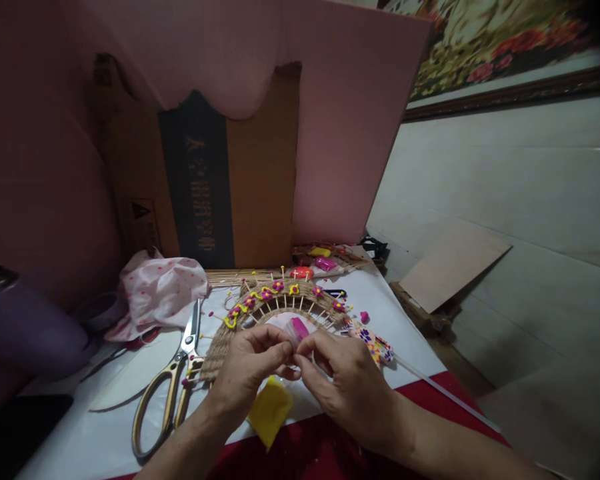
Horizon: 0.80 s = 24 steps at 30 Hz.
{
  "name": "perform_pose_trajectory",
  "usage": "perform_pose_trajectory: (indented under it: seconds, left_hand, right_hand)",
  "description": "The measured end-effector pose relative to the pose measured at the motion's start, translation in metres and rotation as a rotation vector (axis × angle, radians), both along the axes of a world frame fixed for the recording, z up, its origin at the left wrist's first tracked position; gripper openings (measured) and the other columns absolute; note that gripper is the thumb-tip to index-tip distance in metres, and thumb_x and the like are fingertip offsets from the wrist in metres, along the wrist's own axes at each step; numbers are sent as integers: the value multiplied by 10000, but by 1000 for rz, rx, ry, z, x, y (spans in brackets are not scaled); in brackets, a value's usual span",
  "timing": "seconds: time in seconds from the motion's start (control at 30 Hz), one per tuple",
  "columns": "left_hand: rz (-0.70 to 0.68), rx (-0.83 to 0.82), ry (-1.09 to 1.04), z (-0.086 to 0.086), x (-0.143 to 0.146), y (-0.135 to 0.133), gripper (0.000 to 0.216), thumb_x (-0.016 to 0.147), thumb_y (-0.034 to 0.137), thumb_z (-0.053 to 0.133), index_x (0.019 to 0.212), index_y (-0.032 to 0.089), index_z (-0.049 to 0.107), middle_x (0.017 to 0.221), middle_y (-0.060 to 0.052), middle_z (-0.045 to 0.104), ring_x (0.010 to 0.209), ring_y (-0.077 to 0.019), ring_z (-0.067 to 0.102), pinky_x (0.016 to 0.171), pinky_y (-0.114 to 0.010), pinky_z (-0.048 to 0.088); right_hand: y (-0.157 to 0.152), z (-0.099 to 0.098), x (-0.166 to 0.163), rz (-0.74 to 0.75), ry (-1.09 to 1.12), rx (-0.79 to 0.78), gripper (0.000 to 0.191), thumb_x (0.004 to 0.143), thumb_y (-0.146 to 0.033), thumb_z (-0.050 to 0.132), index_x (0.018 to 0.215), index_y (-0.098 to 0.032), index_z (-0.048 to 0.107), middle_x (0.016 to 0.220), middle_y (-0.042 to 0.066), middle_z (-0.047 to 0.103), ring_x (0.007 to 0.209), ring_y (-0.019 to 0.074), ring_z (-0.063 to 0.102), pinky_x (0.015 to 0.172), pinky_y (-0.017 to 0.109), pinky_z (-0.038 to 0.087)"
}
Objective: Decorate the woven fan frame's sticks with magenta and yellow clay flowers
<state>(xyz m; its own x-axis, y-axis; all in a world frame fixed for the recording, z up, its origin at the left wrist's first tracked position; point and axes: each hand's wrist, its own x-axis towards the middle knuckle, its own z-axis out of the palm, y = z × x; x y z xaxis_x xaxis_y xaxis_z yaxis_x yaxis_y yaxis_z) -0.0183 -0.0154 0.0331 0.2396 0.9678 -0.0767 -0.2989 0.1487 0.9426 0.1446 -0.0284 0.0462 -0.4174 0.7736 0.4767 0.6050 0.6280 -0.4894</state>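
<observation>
My left hand point(255, 365) and my right hand point(347, 383) meet at the middle of the table, thumbs and fingertips pinching the near end of a small clear packet point(299, 327) with something bright pink in it. Just beyond them stands a woven twine arch point(220, 353) with thin sticks across its gap. Small magenta and yellow flowers point(267, 294) and a wavy yellow strip decorate its rim, and stick tips with coloured beads poke outward. Below my fingers lies a yellow packet point(270, 408). Gold-handled scissors point(153, 413) rest left of my left hand, blades pointing away.
Right of the arch lies a flower-patterned object point(375, 343) with a long translucent stick point(445, 390). Pink and red packets point(325, 264) sit behind. At left are a spotted cloth point(165, 283), a white oval piece point(135, 373) and a purple cylinder point(25, 327). Cardboard point(263, 180) stands at the back.
</observation>
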Motion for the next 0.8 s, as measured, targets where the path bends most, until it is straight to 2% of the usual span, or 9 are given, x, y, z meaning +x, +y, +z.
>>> perform_pose_trajectory:
  seconds: [0.3,0.4,0.5,0.6,0.7,0.8]
  left_hand:
    - [4,-36,-121,-5,5,2,185,624,228,765,636,117,616,582,12,627,524,-77,594,549,-177,488]
    - [32,-68,-180,-7,7,3,222,607,235,777,725,138,615,613,12,640,530,-92,603,543,-198,493]
    - [-10,-86,-155,-9,8,3,236,625,262,763,771,123,640,646,-31,668,549,-117,614,534,-212,482]
    - [-50,-74,-91,-11,6,2,194,653,270,739,695,98,661,594,-41,659,509,-95,585,502,-183,443]
    - [-49,-77,-68,-11,6,2,183,629,264,752,640,108,657,542,-24,644,454,-84,558,472,-182,432]
    - [-57,-87,-55,-11,6,2,200,624,278,754,621,108,649,567,-39,654,488,-112,582,501,-226,479]
  right_hand:
    - [6,2,0,19,57,-136,99,836,-178,478,765,-174,546,572,-32,474,497,100,416,497,228,309]
    - [7,0,-1,54,96,-188,75,807,-129,471,762,-183,497,559,-54,425,486,91,389,489,215,304]
    - [4,-1,-2,111,129,-216,78,805,-125,472,756,-184,461,564,-64,407,486,83,378,500,213,306]
    - [2,-2,-2,175,158,-285,91,834,-173,495,749,-176,464,594,-53,445,512,82,393,526,218,311]
    - [4,-5,-2,199,302,-430,182,887,-276,470,734,-177,464,636,-36,474,561,87,417,549,217,326]
    - [9,-10,-1,155,564,-600,277,947,-357,332,756,-189,442,622,-50,401,528,79,365,497,198,306]
